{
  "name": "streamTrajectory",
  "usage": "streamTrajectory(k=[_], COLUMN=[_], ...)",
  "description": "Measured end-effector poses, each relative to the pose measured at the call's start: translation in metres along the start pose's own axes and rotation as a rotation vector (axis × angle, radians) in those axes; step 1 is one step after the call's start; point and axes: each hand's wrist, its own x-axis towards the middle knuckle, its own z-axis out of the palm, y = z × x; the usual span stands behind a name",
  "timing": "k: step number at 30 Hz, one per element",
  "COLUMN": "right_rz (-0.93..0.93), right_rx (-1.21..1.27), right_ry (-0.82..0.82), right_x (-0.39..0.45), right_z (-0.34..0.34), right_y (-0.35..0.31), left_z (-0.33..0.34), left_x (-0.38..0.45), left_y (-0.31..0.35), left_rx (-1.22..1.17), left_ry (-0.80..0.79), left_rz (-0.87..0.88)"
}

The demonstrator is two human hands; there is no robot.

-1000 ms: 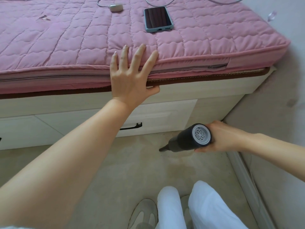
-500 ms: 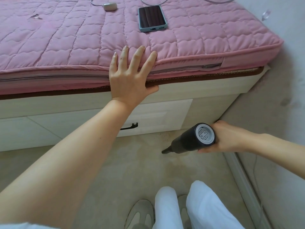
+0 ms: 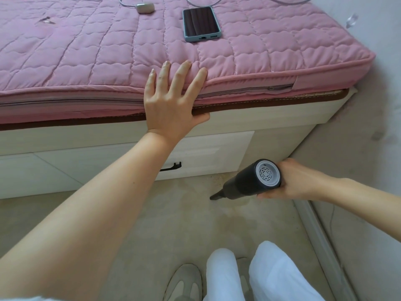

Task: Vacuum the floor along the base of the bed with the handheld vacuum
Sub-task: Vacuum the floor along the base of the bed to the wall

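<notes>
My right hand (image 3: 288, 181) grips a black handheld vacuum (image 3: 249, 181) with a grey vented end cap. Its narrow nozzle tip (image 3: 213, 197) points down and left, at or just above the beige floor (image 3: 173, 224), a short way out from the bed's white base (image 3: 217, 153). Small crumbs (image 3: 219, 177) lie on the floor against the base near the nozzle. My left hand (image 3: 173, 101) rests flat with spread fingers on the edge of the pink quilted mattress (image 3: 86, 61).
A drawer front with a black handle (image 3: 171, 167) is in the bed base. A phone (image 3: 200, 23) and a small charger with cable (image 3: 145, 7) lie on the mattress. A wall with skirting (image 3: 321, 235) runs on the right. My legs and shoes (image 3: 184, 281) are below.
The vacuum and my right hand have shifted slightly right and toward the bed base. My left hand stays on the mattress edge.
</notes>
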Motion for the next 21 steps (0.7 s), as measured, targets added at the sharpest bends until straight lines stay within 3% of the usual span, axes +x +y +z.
streamTrajectory(k=[21], right_rz=[-0.065], right_rx=[-0.124], right_ry=[0.072], right_x=[0.016], right_z=[0.019], right_y=[-0.029], left_z=[0.005], left_x=[-0.004], left_y=[0.001], left_rx=[0.008], left_ry=[0.024], left_rz=[-0.01])
